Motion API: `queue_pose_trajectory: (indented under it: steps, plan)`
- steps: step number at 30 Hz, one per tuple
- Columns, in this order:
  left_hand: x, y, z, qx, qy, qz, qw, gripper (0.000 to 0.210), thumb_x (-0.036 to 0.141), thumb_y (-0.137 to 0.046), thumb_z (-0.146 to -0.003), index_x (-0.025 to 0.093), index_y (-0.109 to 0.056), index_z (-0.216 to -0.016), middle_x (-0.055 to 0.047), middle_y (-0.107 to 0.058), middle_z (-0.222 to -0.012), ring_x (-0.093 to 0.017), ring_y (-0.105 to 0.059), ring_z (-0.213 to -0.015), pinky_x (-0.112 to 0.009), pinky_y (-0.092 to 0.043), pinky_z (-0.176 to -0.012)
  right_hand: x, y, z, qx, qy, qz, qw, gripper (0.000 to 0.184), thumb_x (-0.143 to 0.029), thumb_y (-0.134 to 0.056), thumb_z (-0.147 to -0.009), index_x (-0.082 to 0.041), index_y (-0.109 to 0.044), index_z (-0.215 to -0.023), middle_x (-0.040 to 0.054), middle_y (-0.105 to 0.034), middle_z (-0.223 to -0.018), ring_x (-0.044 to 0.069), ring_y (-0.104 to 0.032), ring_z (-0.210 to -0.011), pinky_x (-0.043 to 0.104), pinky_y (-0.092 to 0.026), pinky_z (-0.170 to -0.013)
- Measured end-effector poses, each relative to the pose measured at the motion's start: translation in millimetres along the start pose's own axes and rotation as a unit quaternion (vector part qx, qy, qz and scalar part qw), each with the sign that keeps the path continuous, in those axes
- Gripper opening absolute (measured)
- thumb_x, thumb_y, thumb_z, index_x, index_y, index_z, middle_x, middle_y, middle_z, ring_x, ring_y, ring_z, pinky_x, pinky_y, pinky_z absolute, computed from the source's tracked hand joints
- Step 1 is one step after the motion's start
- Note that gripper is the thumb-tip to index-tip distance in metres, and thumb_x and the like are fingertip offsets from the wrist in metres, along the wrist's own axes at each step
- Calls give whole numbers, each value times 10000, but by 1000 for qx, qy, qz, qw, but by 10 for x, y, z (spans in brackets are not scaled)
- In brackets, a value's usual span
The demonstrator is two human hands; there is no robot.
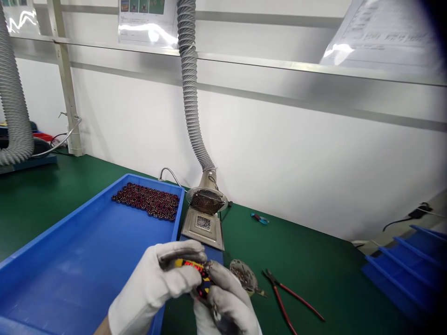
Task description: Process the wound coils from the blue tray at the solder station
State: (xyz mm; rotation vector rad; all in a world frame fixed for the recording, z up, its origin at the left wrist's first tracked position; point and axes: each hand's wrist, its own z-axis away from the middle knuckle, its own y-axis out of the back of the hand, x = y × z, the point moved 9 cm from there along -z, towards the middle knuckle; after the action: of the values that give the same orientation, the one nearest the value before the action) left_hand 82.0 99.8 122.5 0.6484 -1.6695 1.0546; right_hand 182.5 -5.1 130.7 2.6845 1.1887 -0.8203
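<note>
Grip: left hand and right hand, both in white gloves, are closed, fingers pinching a small yellow-and-dark item with red markings. Item position: between the two hands, partly covered by the fingers. Left of hands: blue tray containing small dark round parts. Right of hands: red-handled pliers on green bench
</note>
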Motion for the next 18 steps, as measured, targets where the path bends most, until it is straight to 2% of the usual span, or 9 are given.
queue_pose_trajectory:
  steps: [2, 5, 9, 11, 13, 14, 16, 18]
  plan:
    - [-41, -29, 6, 5, 22, -19, 1000, 127, 163, -677, -635, 149, -699, -759, -30, -698, -730, -158, -615, -690, -218, -489, -640, 5, -32, -1, -24, -5, -12, 1000, 444, -10, -636, -685, -340, -610, -980, 12, -622, -1026, 251, -598, -906, 364, -537, -688]
    - [-50, 62, -2, 52, -5, 22, 998, 90, 154, -692, -639, 153, -692, -729, -15, -703, -712, -140, -626, -669, -200, -496, -646, 32, -55, 16, -47, -19, -26, 998, 428, -6, -640, -687, -327, -606, -968, 18, -611, -1036, 256, -579, -948, 395, -525, -755]
    - [-36, 430, 4, 171, -83, 152, 970, 168, 174, -741, -621, 164, -684, -778, 2, -713, -698, -141, -661, -677, -205, -525, -686, 102, -9, 51, -19, -56, -36, 998, 347, -25, -644, -706, -291, -589, -921, 41, -606, -1019, 248, -573, -953, 410, -506, -792]
    - [-66, 594, 34, 217, -94, 161, 958, 219, 223, -758, -617, 176, -680, -817, 6, -721, -731, -146, -669, -713, -212, -530, -714, 142, 18, 56, -12, -74, -51, 996, 343, -29, -643, -705, -283, -579, -926, 42, -605, -1020, 233, -575, -959, 379, -507, -793]
    - [-141, 668, 70, 225, -62, 81, 969, 244, 279, -756, -621, 178, -686, -832, -11, -725, -773, -163, -667, -747, -210, -530, -710, 222, 74, 26, -9, -99, -73, 992, 339, -31, -646, -701, -279, -577, -921, 29, -608, -1015, 206, -582, -954, 339, -501, -808]
    - [-198, 669, 89, 209, -34, 9, 977, 235, 303, -747, -629, 175, -693, -819, -26, -724, -788, -175, -664, -761, -209, -527, -708, 292, 98, -8, -16, -120, -81, 989, 324, -37, -653, -697, -274, -584, -907, 26, -615, -1004, 197, -589, -943, 320, -503, -803]
    - [-323, 612, 139, 140, 3, -163, 977, 192, 335, -721, -645, 182, -715, -760, -53, -718, -809, -196, -656, -773, -211, -515, -717, 494, 92, -112, -72, -180, -82, 978, 260, -68, -681, -675, -246, -612, -851, 41, -643, -961, 206, -610, -906, 296, -519, -762]
    - [-446, 551, 213, 75, -6, -302, 950, 129, 339, -700, -647, 225, -729, -701, -46, -711, -767, -202, -649, -743, -214, -502, -716, 771, 37, -232, -157, -258, -60, 951, 198, -121, -715, -637, -206, -641, -800, 71, -673, -896, 223, -636, -833, 282, -537, -700]
